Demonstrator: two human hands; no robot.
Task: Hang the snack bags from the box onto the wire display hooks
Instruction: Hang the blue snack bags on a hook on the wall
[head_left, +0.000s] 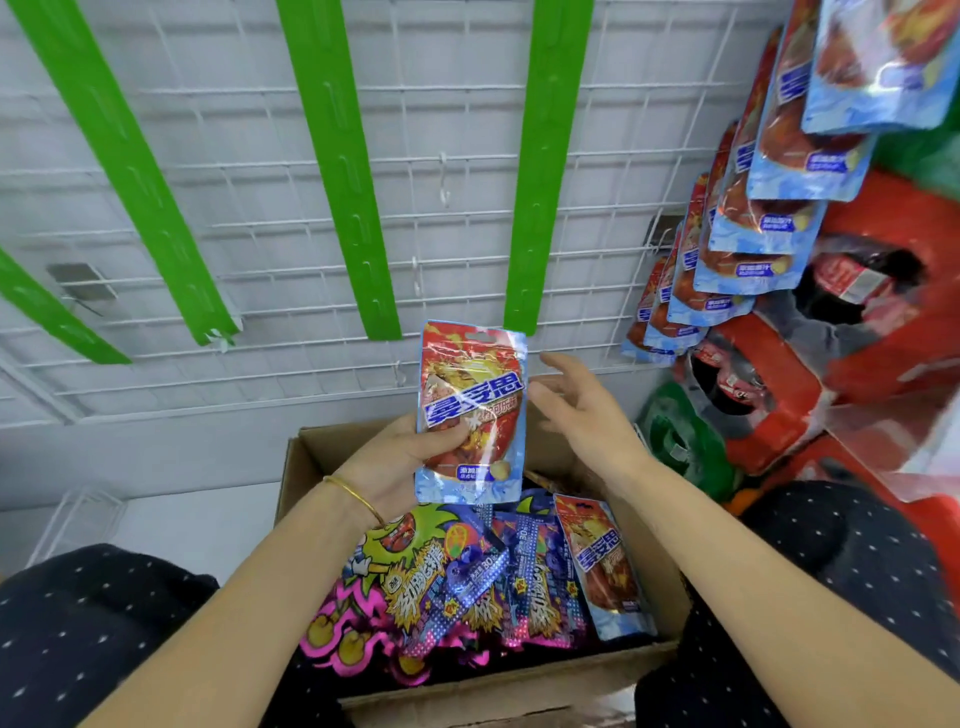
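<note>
In the head view, the left hand (410, 457) grips a red-and-blue snack bag (470, 410) by its lower left edge, thumb across the front. It holds the bag upright above the far end of the box (311, 452). The right hand (582, 410) is at three o'clock of the bag, just beside its edge, fingers spread and loose, holding nothing. I cannot tell whether a fingertip touches the foil.

The box sits at six o'clock in the frame, between the person's knees. More bags (467, 577) lie in it, mostly purple, with one matching red-and-blue bag (605, 566) at its right side.

The wire grid (249, 171) fills the frame from nine to one o'clock, crossed by green strips (343, 156). Bare hooks (442, 179) stick out at twelve o'clock of the held bag. From one to two o'clock, hung bags (769, 218) of the same kind overlap in a column, with red packs (779, 395) below them.

The bag looks picked and is being readied, not yet hung. The next move probably calls for lifting it toward twelve o'clock. The right hand would steady the top edge so that the hang slot meets a hook tip, and the bag then slides back. The foil looks limp, so the top may fold if held only low.
</note>
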